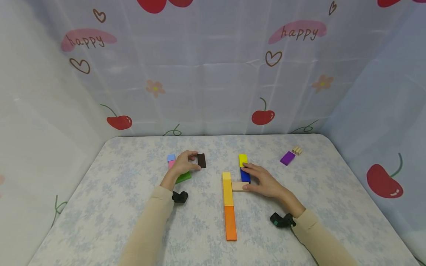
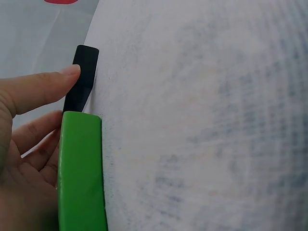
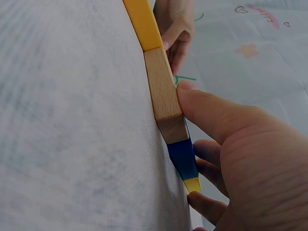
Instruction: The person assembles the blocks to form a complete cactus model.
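In the head view my left hand (image 1: 183,162) is at a dark brown block (image 1: 201,160), thumb at its near end and fingers by its far end. The left wrist view shows the thumb against this block (image 2: 86,67). A green block (image 2: 82,168) lies beside that hand, with pink (image 1: 171,163) and light blue (image 1: 171,157) blocks just beyond. My right hand (image 1: 264,181) rests its thumb on a plain wooden block (image 1: 237,186), and its extended fingers touch a blue block (image 1: 245,176). A yellow block (image 1: 243,159) adjoins the blue one's far end.
A pale yellow block (image 1: 226,176), a golden yellow block (image 1: 227,193) and an orange block (image 1: 230,223) form a line mid-table. At the back right lie a purple block (image 1: 287,158) and several small wooden pieces (image 1: 297,150). Printed curtains surround the table (image 1: 133,214).
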Demonstrator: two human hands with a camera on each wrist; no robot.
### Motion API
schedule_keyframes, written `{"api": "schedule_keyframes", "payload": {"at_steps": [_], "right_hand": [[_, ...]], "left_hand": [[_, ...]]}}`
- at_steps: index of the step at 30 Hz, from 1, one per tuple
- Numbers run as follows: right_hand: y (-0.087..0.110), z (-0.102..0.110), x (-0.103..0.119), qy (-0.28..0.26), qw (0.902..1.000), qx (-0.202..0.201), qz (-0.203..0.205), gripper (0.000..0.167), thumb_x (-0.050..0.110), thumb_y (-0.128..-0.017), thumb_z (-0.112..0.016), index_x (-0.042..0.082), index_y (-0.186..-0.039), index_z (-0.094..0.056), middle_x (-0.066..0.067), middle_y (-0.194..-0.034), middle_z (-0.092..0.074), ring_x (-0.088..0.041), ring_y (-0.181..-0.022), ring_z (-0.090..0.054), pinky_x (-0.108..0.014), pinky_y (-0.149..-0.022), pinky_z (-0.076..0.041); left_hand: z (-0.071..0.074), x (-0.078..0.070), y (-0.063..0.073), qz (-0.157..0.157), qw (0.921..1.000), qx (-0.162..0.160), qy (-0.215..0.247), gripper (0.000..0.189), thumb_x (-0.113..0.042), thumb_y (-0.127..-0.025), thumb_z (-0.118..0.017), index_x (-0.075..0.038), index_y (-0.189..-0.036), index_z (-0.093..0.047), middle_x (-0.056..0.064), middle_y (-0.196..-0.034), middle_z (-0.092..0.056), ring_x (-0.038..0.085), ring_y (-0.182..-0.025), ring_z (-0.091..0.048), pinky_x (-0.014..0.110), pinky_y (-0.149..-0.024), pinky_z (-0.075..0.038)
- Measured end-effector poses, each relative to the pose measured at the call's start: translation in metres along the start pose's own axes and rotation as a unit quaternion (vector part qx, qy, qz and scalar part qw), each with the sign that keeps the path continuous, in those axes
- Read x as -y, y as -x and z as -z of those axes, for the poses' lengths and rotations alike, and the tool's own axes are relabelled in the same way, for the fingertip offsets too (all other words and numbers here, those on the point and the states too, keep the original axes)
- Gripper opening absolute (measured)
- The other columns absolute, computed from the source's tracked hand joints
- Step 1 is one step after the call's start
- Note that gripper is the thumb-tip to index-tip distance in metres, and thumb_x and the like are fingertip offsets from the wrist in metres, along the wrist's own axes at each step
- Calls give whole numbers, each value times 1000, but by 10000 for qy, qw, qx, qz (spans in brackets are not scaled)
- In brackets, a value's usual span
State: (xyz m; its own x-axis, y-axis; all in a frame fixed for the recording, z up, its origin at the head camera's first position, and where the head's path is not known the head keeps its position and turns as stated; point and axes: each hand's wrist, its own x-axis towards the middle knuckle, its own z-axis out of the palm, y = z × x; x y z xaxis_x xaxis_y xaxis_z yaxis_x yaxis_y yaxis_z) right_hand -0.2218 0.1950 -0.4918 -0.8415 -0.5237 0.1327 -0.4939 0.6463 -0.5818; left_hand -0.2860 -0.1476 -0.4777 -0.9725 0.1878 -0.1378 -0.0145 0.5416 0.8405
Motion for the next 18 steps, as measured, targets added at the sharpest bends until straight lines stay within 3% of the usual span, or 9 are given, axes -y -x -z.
{"api": "schedule_keyframes", "payload": {"at_steps": [18], "right_hand": [[0,0,1,10,10000,6,-14,65,37,-88,-72,8,-142,-52,-17,-153,-40,-42,-142,-32,-64,-112,-26]], "left_hand": [[-3,1,-2,4,9997,-251,78,57,-11,-82,-78,-7,-135,-57,14,-115,-62,27,-107,-56,40,-91,-47]]}}
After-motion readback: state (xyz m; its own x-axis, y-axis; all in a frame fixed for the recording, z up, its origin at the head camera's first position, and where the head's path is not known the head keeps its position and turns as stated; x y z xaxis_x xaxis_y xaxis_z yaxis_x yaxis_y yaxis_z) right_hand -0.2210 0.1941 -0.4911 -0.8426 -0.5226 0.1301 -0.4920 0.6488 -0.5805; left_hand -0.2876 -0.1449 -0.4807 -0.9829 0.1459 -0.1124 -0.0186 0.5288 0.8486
